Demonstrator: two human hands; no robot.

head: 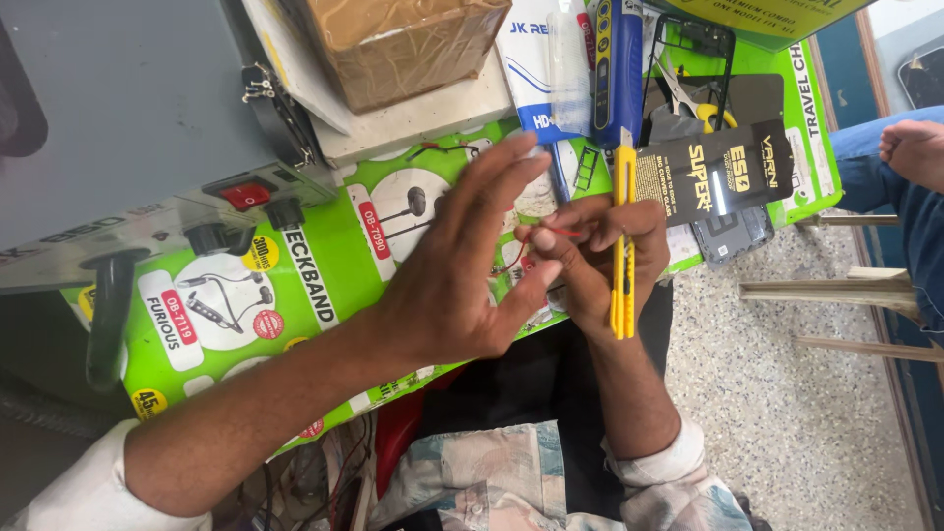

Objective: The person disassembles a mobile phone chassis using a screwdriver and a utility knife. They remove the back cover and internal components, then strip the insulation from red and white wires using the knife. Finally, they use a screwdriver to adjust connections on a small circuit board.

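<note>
- right hand (600, 261) grips a yellow utility knife (620, 265) — fingers wrapped round the slim body, which runs upright through the fist with its ends sticking out above and below
- same hand's thumb and forefinger pinch a thin red wire (559, 232) just left of the knife
- left hand (462, 270) sits left of the knife, palm open, fingers spread and stretched out; its fingertips look to meet the wire's far end, but I can't tell if they actually grip it
- wire, as I judge it: very light, limp, easy to nick or snap — best held close to the worked end, pinched firm
- knife: light, stiff plastic shell, smooth so a bit slippery; take it mid-body, clear of the blade end. Can't see whether the blade is out
- surface under the knife: a bright green printed sheet (295, 285) with earphone pictures, lying over the bench
- left of the knife: grey metal box (118, 118) with a red rocker switch (245, 195)
- above it: taped cardboard box (403, 44), blue-yellow tool (617, 69), black packet (723, 172)
- right of the knife: speckled stone floor (787, 393), another person's bare foot (914, 147)
</note>
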